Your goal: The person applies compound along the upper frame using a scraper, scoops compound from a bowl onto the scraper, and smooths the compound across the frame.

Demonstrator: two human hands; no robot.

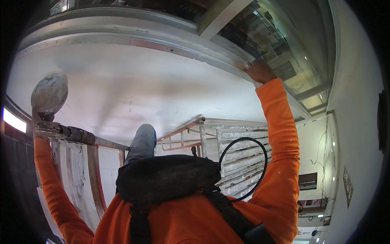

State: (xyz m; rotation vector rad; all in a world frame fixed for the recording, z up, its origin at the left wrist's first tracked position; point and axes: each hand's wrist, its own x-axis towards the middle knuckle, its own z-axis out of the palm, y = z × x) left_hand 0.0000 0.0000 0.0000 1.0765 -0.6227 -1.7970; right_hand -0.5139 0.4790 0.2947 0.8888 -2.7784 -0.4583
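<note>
Here's the right hand (261,72) high up, fingers curled at the edge of the window frame (227,58), right above the pale wall (109,77). Over on the other side, the left hand (45,116) sits by the top of the ladder (94,175), just below a smeared grey oval plate (49,93). With fingers this small and dark, I cannot tell whether either hand is pinching anything.

Right of centre, below, stands a slatted frame (239,166) with pale spatters. Farther right, thin cables (324,142) hang down a white far wall (310,140), near a dark rectangular panel (307,181). The pale right-hand wall (361,81) bears a patterned plate (348,188); a bright rectangle (15,120) glows far left.
</note>
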